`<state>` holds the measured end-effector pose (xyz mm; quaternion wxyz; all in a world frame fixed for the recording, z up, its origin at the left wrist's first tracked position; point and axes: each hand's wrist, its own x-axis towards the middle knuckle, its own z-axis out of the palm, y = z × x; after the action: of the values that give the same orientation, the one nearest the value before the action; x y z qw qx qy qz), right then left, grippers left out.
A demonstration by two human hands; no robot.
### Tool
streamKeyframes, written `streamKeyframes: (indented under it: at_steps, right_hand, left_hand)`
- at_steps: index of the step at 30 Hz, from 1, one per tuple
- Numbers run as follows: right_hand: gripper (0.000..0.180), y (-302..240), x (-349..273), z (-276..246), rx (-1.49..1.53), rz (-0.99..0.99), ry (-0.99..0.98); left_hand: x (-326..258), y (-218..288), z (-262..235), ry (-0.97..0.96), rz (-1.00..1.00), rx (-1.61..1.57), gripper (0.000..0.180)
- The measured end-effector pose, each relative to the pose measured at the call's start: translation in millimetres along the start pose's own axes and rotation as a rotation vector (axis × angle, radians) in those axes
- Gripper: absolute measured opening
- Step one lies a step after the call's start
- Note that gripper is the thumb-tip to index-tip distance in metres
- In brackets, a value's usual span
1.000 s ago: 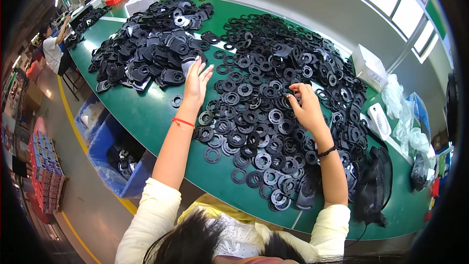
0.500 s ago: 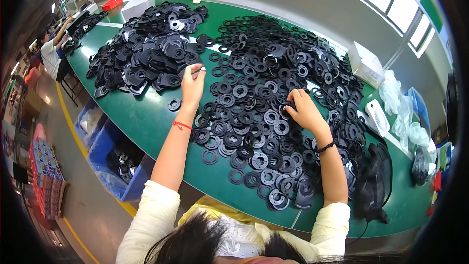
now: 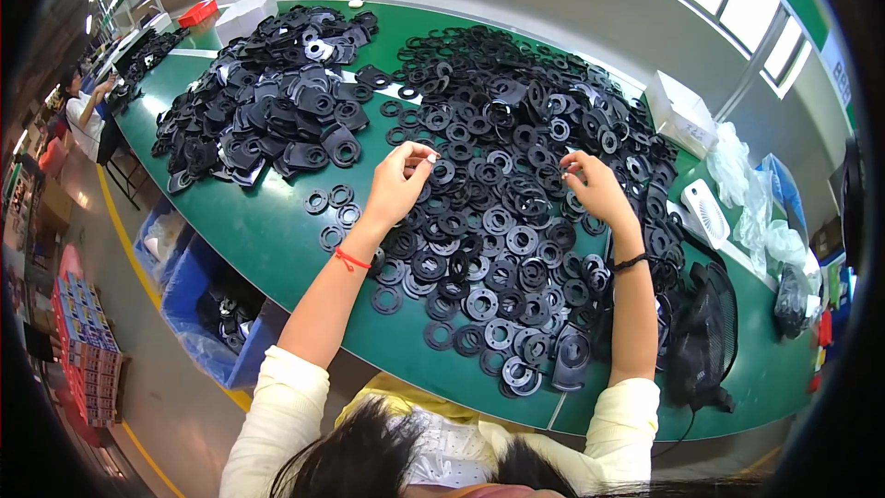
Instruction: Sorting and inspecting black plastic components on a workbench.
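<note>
A wide heap of black flat rings (image 3: 516, 175) covers the green table (image 3: 277, 231). My left hand (image 3: 401, 186), a red string on its wrist, is raised just above the heap's left edge, with thumb and fingers pinched on a small pale piece (image 3: 430, 159). My right hand (image 3: 597, 189), a black band on its wrist, rests on the middle of the heap with its fingers curled onto the rings. Whether it grips one is hidden. A few loose rings (image 3: 334, 212) lie left of my left hand.
A second pile of larger black parts (image 3: 267, 120) lies at the back left. White boxes (image 3: 682, 115), clear bags (image 3: 747, 184) and a black mesh guard (image 3: 701, 332) sit at the right. Blue bins (image 3: 198, 314) stand under the table's left edge. Another person (image 3: 83, 111) sits far left.
My left hand has drawn back from the far rings toward me and closed into a pinch on a small piece. My right hand shifted slightly on the heap.
</note>
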<state>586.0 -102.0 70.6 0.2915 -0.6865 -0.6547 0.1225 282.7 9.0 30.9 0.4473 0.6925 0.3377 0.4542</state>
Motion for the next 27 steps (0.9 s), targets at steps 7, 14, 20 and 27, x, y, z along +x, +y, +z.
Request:
streamKeyframes:
  at_steps: [7, 14, 20, 27]
  right_hand:
    - [0.044, 6, -5, 17, -0.278, -0.092, -0.093]
    - [0.026, 2, -2, 18, -0.289, -0.06, -0.042]
    - [0.022, -1, 4, 1, -0.197, 0.01, 0.052]
    - [0.028, 17, -5, -43, -0.226, 0.127, 0.059]
  left_hand:
    - [-7, 2, 8, -0.092, 0.034, 0.061, 0.013]
    - [-9, 5, 10, -0.091, 0.04, 0.042, 0.014]
    - [-10, 7, 11, -0.096, 0.046, 0.022, 0.015]
    - [-31, 45, 32, -0.171, 0.355, 0.182, 0.009]
